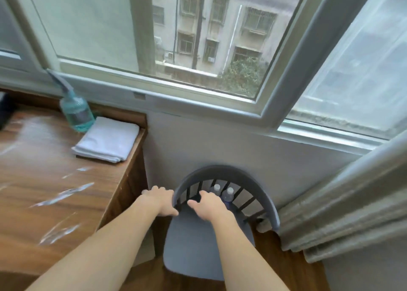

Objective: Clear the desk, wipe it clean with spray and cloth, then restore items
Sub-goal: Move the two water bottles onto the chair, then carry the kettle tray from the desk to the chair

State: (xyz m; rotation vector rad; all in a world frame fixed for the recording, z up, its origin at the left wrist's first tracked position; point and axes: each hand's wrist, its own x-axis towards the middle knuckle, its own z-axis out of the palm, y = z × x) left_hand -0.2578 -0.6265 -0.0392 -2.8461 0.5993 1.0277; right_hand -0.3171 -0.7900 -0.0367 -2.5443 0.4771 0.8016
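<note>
Across the top of the frame you face a wide window (pixel 198 37) with pale frames; a grey ribbed curtain (pixel 343 202) hangs at lower right. The wooden desk (pixel 55 180) fills the left side, its grained brown top streaked with wet smears. At lower centre stands a grey chair (pixel 204 246) with a curved spindle back, and two clear capped bottles (pixel 222 193) stand on its seat against the back. A folded white cloth (pixel 106 140) lies flat at the desk's far right corner, long axis running toward the window. Just beside it, a teal spray bottle (pixel 76 112) stands with its nozzle tilted toward upper left. Your left hand (pixel 161 202), fingers loosely spread, hangs beside the chair back. Your right hand (pixel 209 206) reaches toward the bottles; you cannot tell its grip.
</note>
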